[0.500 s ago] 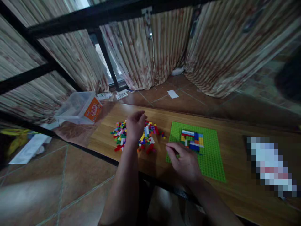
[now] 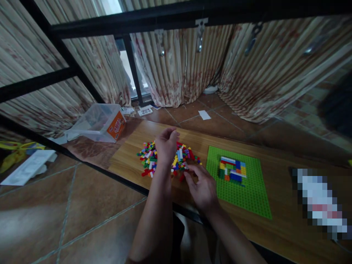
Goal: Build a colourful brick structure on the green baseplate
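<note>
L hand (image 2: pixel 166 146): above brick pile (image 2: pixel 150 158); fingers curled in, thumb close; can't tell if pinching anything.
R hand (image 2: pixel 187 171): at pile's R edge; thumb + index parted.
Brick pile: mixed cols., loose on wood table (image 2: pixel 128 145), L of grn baseplate (image 2: pixel 247 201).
Brick build (image 2: pixel 235 176): on baseplate, multi-col., apart fr. both hands.

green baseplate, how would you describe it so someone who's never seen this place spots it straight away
Find the long wooden table, then the loose brick pile on it. The green baseplate lies flat to the right of that pile, just past the right hand. Unlike the small scattered pieces, it is one broad, bright green studded sheet carrying a low multicoloured brick build.
</note>
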Available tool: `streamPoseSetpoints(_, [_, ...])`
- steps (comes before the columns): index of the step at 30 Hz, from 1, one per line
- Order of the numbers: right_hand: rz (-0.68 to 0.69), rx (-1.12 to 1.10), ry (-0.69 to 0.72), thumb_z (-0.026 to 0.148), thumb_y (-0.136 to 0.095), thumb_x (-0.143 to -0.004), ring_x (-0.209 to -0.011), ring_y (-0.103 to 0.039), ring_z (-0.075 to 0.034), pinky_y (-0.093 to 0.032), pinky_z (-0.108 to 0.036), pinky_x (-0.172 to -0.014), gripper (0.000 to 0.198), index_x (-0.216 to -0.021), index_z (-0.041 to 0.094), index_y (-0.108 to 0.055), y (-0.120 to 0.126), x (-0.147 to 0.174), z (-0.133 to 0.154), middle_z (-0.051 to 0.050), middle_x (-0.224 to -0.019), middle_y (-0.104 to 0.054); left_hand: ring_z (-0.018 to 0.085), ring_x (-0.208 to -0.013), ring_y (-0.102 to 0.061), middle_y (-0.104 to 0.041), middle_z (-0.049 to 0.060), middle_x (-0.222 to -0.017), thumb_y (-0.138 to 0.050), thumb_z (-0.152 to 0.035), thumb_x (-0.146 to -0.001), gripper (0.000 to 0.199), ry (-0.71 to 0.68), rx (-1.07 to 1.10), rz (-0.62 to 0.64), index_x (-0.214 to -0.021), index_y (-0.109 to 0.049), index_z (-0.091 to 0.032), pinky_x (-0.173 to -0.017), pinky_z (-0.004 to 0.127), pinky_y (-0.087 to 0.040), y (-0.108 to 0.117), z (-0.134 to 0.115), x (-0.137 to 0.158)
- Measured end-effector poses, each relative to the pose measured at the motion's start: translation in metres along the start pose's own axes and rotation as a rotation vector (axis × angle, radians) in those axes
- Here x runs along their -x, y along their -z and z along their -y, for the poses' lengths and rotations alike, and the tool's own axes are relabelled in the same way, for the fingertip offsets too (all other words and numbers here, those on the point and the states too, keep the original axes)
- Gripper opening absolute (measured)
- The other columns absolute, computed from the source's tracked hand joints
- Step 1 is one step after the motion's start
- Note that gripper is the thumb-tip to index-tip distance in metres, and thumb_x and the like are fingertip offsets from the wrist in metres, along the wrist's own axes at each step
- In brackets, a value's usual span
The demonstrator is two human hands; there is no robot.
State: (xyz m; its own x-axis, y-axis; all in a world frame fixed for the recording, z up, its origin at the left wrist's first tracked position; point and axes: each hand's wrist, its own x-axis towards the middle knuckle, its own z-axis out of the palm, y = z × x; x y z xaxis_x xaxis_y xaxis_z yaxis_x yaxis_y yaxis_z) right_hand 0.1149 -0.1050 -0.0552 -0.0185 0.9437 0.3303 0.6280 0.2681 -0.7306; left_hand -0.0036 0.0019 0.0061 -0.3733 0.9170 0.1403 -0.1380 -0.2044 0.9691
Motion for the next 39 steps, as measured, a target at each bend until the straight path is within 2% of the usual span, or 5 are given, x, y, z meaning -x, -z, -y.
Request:
streamPoseSetpoints(9, [-0.073, 0.068, -0.009, 0.033, -0.05, -0.091, -0.094, -0.061, -0.021, -0.049, -0.036, -0.084, 0.024, -0.107, 0.022, -0.064, -0.006, -0.015, 0.022, -0.007, -0.101, -0.066, 0.011, -0.066, -0.062, -0.067, 0.001, -0.07, -0.068, -0.025, -0.068, 0.019, 0.092, 0.121, -0.041, -0.083, -0.069, -0.013, -0.064, 0.022, -0.048, 0.022, -0.007, 0.009])
streamPoseSetpoints(18, [0.268, 0.467, 0.021, 0.034, -0.069, -0.079, -0.113, -0.05, -0.029, -0.039, -0.041, -0.1, 0.038, -0.113, 0.017, -0.065, -0.03, -0.052, 0.048, -0.014, -0.119, -0.059, 0.013, -0.064, -0.061, -0.07, 0.002, -0.072, -0.076, -0.034, -0.061, 0.032, 0.263, -0.189, 0.064, -0.084, -0.073, -0.012, -0.061, 0.022, -0.047, 0.12, -0.034, 0.076])
streamPoseSetpoints(23, [0.297, 0.451, 0.02, 0.032, -0.068, -0.081, -0.111, -0.051, -0.028, -0.039, -0.038, -0.098, 0.028, -0.103, 0.016, -0.069, -0.032, -0.056, 0.049, -0.014, -0.115, -0.062, 0.017, -0.064, -0.064, -0.072, 0.006, -0.071, -0.08, -0.04, -0.053, 0.045, 0.347, -0.291, -0.039, -0.087, -0.073, -0.011, -0.061, 0.026, -0.051, 0.164, -0.047, 0.106])
streamPoseSetpoints(27, [0.286, 0.416, 0.046, 0.026, -0.061, -0.085, -0.11, -0.052, -0.026, -0.039, -0.036, -0.097, 0.023, -0.105, 0.017, -0.069, -0.026, -0.055, 0.044, -0.013, -0.115, -0.063, 0.017, -0.064, -0.066, -0.072, 0.007, -0.071, -0.08, -0.043, -0.052, 0.049, 0.362, -0.375, -0.009, -0.088, -0.073, -0.011, -0.061, 0.026, -0.052, 0.165, -0.051, 0.117])
streamPoseSetpoints(39, [0.217, 0.325, 0.111, 0.015, -0.052, -0.086, -0.109, -0.054, -0.024, -0.042, -0.037, -0.097, 0.025, -0.106, 0.018, -0.068, -0.02, -0.052, 0.038, -0.011, -0.11, -0.065, 0.017, -0.064, -0.065, -0.069, 0.003, -0.065, -0.078, -0.042, -0.056, 0.041, 0.387, -0.369, 0.24, -0.085, -0.071, -0.013, -0.064, 0.026, -0.05, 0.118, -0.023, 0.119])
